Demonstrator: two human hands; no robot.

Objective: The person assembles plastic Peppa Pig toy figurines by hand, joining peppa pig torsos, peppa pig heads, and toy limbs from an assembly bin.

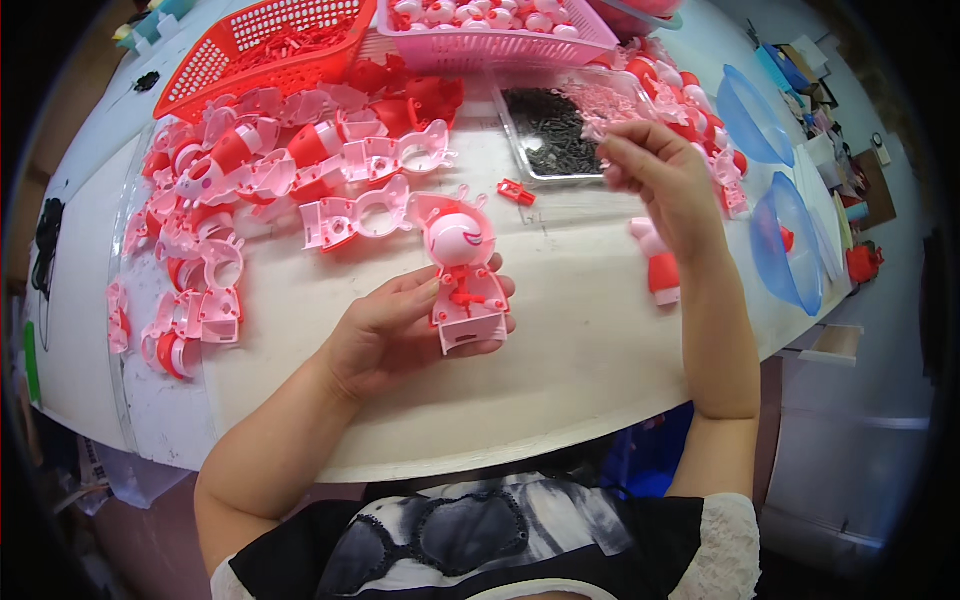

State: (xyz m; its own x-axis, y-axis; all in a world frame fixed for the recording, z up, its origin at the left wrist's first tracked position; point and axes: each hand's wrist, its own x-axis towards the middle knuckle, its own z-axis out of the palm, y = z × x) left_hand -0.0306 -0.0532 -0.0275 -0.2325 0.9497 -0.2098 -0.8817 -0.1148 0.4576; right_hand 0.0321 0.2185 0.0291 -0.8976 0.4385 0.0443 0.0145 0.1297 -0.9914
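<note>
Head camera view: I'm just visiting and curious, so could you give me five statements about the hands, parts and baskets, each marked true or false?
1. The left hand holds a pink toy shell. True.
2. A pale pink ball sits in that shell. True.
3. The right hand also touches the shell. False: it is apart from it, by the clear tray.
4. Black parts lie in the clear tray. True.
5. The red basket stands right of the pink basket. False: it stands to the left.
</note>
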